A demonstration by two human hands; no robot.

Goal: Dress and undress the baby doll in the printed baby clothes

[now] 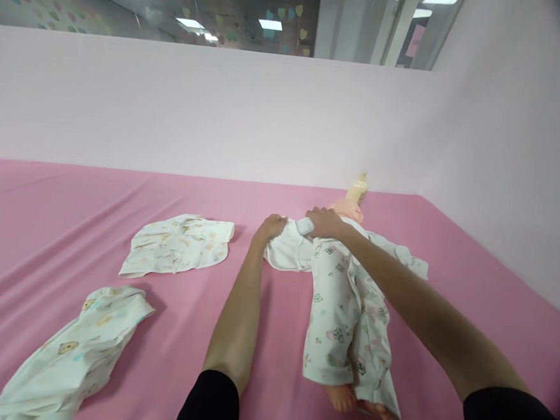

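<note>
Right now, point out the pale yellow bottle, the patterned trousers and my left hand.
Pale yellow bottle (357, 191): head view, on its body.
Patterned trousers (334, 310): head view, on one leg.
Left hand (272, 227): head view, on its back.

The doll (352, 305) lies on a pink sheet (175, 343), its feet at the near end, dressed in white printed trousers (326, 341). Just left of the doll's upper body, the left hand (274, 226) has its fingers curled at the edge of a white cloth (287, 252), while the right hand (327, 224) reaches across the doll to its chest, its grip unclear. Beyond the doll's head stands a pale yellow bottle (357, 189), and well left of the doll lie two printed garments (179, 248).
</note>
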